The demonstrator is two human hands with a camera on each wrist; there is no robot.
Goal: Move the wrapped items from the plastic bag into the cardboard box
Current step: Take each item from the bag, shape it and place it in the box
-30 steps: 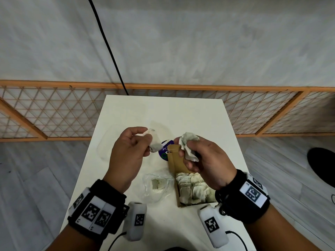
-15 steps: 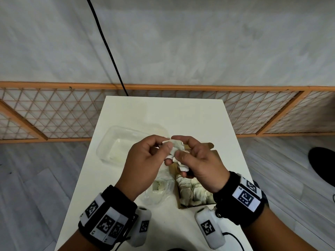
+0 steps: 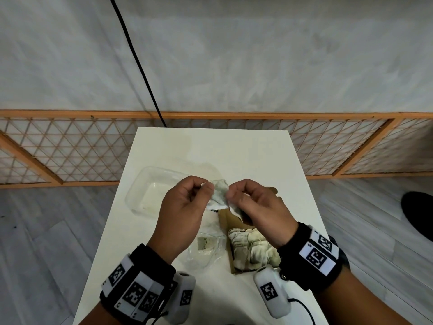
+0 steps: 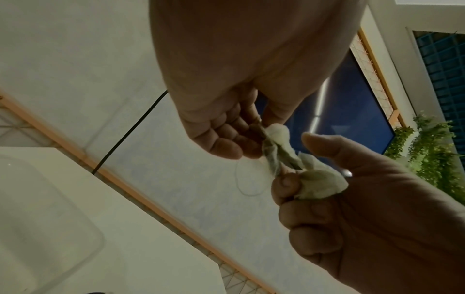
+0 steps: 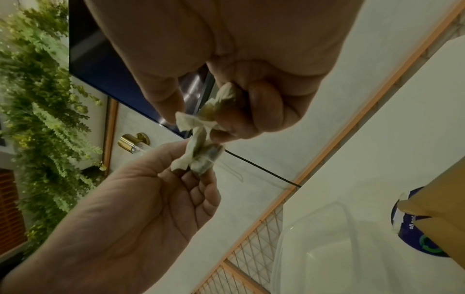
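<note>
1. Hands are both up over the table: left hand (image 3: 181, 213) and right hand (image 3: 259, 207) each pinch an end of the crumpled white wrapped item (image 3: 220, 195).
2. Open brown cardboard box (image 3: 226, 219) sits right below, nearer the right hand, so I'd guess it drops straight down.

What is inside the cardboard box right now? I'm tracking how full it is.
The cardboard box holds a packed layer of pale wrapped items. The right hand covers its far end, so what lies there, and beneath the layer, stays hidden.
</note>
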